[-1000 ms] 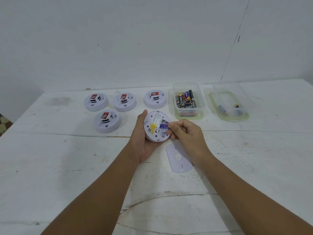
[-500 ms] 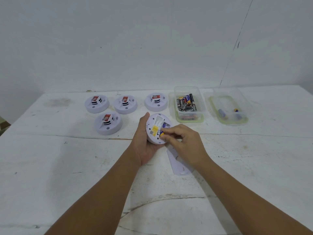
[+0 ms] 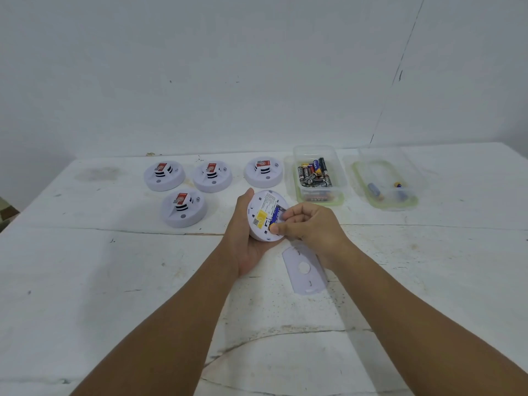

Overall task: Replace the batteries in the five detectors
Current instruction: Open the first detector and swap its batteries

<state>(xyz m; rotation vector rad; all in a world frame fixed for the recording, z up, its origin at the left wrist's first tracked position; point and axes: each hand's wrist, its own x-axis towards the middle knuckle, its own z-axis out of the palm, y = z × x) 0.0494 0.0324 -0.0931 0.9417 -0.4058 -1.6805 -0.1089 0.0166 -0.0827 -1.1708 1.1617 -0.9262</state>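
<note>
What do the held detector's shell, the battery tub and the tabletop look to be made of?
Held detector: matte white moulded plastic, judging by its uniform colour and moulded slots. Battery tub: clear, slightly glossy plastic; the batteries show through its walls. Table: probably white-painted wood or board, given its chips, stains and cracks.

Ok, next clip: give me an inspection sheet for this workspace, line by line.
Surface: white table, scuffed and cracked.
Job's things: four detectors standing face up; fifth detector held back side up, blue battery in its bay; cover plate lying on the table; battery tub well filled; second tub holding two batteries.
Clutter: nothing seen.
Hands: left hand grips the fifth detector; right hand pinches the blue battery.
Cables: nothing seen.
Surroundings: plain white wall.
</note>
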